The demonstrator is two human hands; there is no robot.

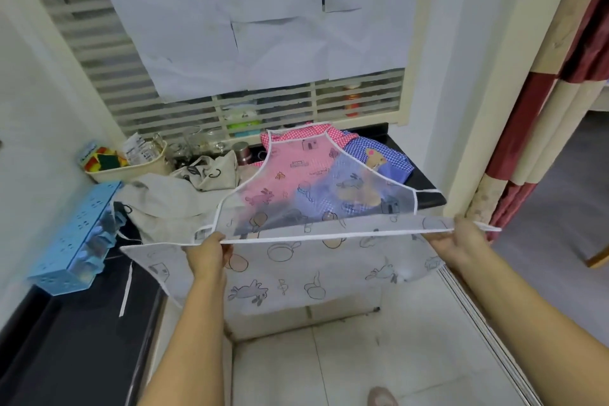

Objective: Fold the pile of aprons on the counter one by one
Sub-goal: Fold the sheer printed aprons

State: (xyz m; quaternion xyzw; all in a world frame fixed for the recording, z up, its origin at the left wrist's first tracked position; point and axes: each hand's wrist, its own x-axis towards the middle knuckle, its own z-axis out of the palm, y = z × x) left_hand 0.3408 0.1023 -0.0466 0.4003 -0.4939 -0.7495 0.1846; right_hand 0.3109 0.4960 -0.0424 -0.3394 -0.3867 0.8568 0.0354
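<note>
Midair, my 2 hands stretch a clear apron (pixel 296 270) at the counter (pixel 425 180) edge.
Left hand (pixel 207 250) and right hand (pixel 458 241), well apart, each pinch its white-trimmed hem; the bib lies over a pink apron (pixel 316 134) and a blue apron (pixel 392 158) on the counter.

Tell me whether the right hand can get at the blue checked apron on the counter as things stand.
Probably not yet. The right hand pinches the translucent apron, stretched across to the left hand and draped partly over the blue checked apron. Once that grip lets go, the way looks free.
</note>
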